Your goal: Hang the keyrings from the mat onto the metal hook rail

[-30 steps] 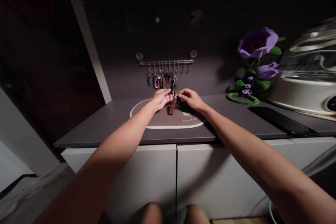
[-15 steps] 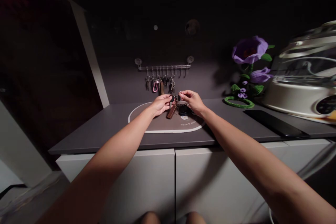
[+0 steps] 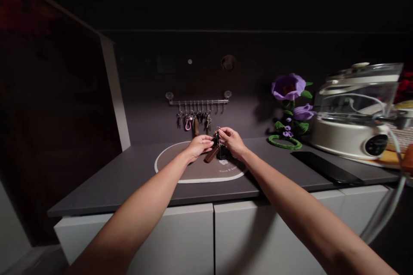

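Observation:
My left hand and my right hand meet over an oval brown mat with a white rim, both with fingers closed on one bunch of keys. The fingertips of my right hand pinch the bunch near its top, where a thin metal ring shows. My left hand grips a dark part at its left side. A flat brown tag hangs tilted below the fingers. Behind it, a dark object rests on the mat, its kind unclear.
A clear hook rail on the wall carries several keys and a pink loop. To the right stand purple fabric flowers, a black flat slab and a white appliance with a transparent top. The counter's front edge runs below.
The view has tilted upward, so everything sits lower in the picture. My right hand has raised the ring slightly, and the bunch now hangs closer together between both hands.

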A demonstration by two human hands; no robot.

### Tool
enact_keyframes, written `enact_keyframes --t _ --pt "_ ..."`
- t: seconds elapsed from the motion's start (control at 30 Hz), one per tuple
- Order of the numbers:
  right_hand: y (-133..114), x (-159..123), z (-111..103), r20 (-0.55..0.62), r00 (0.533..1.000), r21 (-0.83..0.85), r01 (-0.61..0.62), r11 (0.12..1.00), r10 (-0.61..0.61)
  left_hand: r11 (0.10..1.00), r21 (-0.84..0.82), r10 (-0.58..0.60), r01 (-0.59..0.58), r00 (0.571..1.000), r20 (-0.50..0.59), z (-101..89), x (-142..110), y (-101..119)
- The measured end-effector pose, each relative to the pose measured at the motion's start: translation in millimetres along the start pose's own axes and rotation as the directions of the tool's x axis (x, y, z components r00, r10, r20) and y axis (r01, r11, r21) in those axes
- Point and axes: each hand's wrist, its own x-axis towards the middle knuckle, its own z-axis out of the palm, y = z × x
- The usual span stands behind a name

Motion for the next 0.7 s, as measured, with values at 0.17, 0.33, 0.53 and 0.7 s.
enact_keyframes --t 0.17,0.33,0.53,0.7 --pt "-5.5 0.5 4.2 -0.021 1.000 0.092 -0.017 0.996 0.019 0.999 0.031 0.041 -0.040 0.999 -0.036 1.4 1.4 -0.4" --pt "-14.7 13.4 6.8 -0.054 0.998 0.099 -0.036 0.994 0.041 0.981 0.140 0.150 -0.133 0.981 -0.120 -0.4 6.3 -1.1" --pt "-21.8 44.6 13.0 -0.113 0.994 0.083 0.010 0.997 -0.001 0.950 0.254 0.237 -0.183 0.951 -0.199 0.4 7.4 0.0" --pt "-25.1 73.6 17.8 -0.191 0.981 0.120 0.046 0.992 -0.022 0.941 0.271 0.267 -0.201 0.935 -0.233 1.4 6.9 0.2"
